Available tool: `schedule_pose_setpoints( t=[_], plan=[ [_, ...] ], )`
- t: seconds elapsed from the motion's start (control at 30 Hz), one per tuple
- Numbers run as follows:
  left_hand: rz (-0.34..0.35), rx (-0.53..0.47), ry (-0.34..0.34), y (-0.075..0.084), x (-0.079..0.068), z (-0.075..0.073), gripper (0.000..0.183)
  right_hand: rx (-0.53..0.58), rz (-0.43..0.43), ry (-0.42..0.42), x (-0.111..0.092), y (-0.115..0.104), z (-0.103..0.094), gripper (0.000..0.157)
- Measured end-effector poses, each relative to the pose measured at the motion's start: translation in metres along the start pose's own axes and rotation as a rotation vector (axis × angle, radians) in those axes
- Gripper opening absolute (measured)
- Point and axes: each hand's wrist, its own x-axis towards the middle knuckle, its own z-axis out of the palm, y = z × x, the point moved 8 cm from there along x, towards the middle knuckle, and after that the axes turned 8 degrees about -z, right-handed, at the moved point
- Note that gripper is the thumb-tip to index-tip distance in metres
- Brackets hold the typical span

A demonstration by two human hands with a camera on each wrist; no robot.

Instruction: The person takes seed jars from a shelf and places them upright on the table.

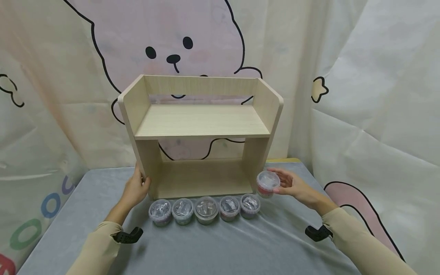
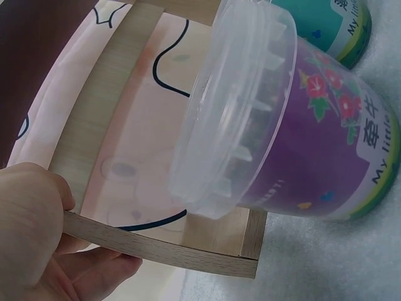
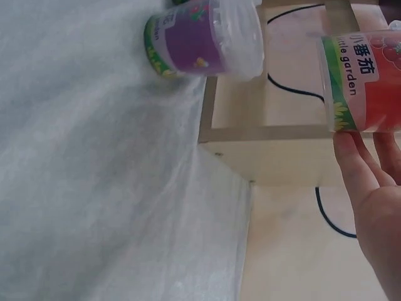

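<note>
A two-tier pale wooden shelf (image 1: 203, 121) stands on the cloth-covered table. My left hand (image 1: 135, 189) grips the edge of its left side panel, thumb on one face and fingers round the other in the left wrist view. In my right hand (image 1: 292, 186) is a clear-lidded plastic tub with a red label (image 3: 382, 81), pinched between thumb and fingers beside the shelf's lower right corner. It appears raised off the table in the right wrist view. Several similar tubs line up before the shelf, among them a purple-labelled tub (image 2: 319, 125) at the left end and a teal-labelled tub (image 2: 322, 25) beside it.
Grey-blue cloth (image 1: 220, 248) covers the table. A curtain (image 1: 374, 114) with cartoon drawings hangs behind and at both sides. Both shelf tiers hold nothing visible, and the back has open gaps. A yellow edge (image 1: 283, 160) shows at the table's back right.
</note>
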Motion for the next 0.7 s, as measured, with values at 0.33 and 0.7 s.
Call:
schedule_pose_setpoints(
  t=[0.33, 0.7],
  plan=[
    [0.003, 0.009, 0.004, -0.001, 0.002, -0.001, 0.062, -0.034, 0.066, -0.025, -0.013, 0.017, -0.009, 0.069],
    [0.01, 0.008, -0.003, -0.002, 0.001, 0.001, 0.063, -0.05, 0.147, -0.015, -0.029, 0.045, -0.016, 0.069]
  ],
)
